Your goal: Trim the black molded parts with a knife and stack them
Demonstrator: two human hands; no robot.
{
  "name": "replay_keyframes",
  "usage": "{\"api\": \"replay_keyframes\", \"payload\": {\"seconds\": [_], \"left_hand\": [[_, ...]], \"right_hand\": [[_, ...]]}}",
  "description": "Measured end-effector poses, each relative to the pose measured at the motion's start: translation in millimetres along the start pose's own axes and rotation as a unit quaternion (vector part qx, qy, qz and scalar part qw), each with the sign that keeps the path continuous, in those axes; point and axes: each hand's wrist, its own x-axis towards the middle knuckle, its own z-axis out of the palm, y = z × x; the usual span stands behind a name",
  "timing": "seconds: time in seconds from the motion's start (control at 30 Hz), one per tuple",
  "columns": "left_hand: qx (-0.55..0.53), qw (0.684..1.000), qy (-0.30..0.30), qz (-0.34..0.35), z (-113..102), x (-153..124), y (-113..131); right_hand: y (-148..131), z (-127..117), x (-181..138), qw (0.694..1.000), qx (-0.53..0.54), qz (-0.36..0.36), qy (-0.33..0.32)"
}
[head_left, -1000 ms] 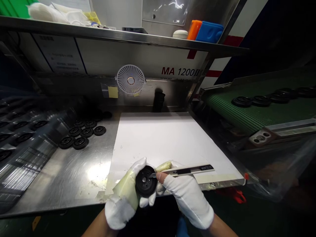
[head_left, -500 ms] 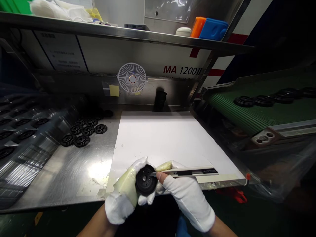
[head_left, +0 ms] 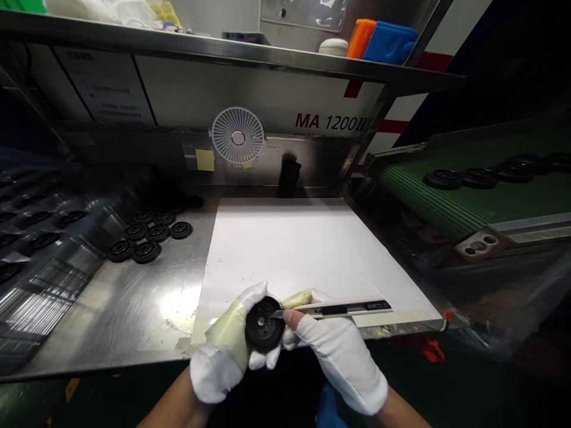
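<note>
My left hand (head_left: 225,345), in a white glove with yellowed tape on the fingers, grips a round black plastic disc (head_left: 263,326) at the front edge of the bench. My right hand (head_left: 339,356), also gloved, holds a long utility knife (head_left: 343,308) with its blade tip against the disc's face. Both hands hover over the near edge of a white sheet (head_left: 294,249) that lies on the steel table (head_left: 134,309).
A cluster of black discs (head_left: 149,235) lies on the table at left, beside clear trays holding more discs (head_left: 31,238). More discs (head_left: 482,177) ride a green conveyor (head_left: 468,202) at right. A small white fan (head_left: 237,135) stands at the back, under a shelf with orange and blue boxes (head_left: 383,40).
The hands, disc and knife stay in nearly the same pose; only the view shifts slightly.
</note>
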Motion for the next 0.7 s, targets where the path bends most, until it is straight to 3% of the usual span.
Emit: {"api": "replay_keyframes", "payload": {"seconds": [0.17,0.27,0.33,0.47,0.6,0.7], "left_hand": [[0.007,1.000,0.014,-0.003,-1.2,1.6,-3.6],[-0.029,0.999,0.024,0.002,0.0,-1.9,-1.5],[-0.074,0.996,0.029,0.029,0.1,-6.7,1.6],[-0.090,0.988,0.066,0.105,-6.0,-12.7,-0.1],[0.040,0.963,0.165,0.210,-17.7,-5.4,-14.7],[0.084,0.945,0.197,0.247,-21.5,0.0,-22.9]], "right_hand": [[-0.2,-1.7,1.1,1.000,-0.012,-0.007,0.002],[-4.6,-4.7,2.5,0.998,0.031,0.023,-0.054],[-7.8,-7.2,2.5,0.994,0.069,0.003,-0.081],[-8.7,-7.9,-1.5,0.991,0.105,-0.084,-0.029],[-0.6,1.1,-5.3,0.984,0.157,-0.076,0.028],[3.9,9.1,-5.0,0.979,0.180,-0.067,0.068]]}}
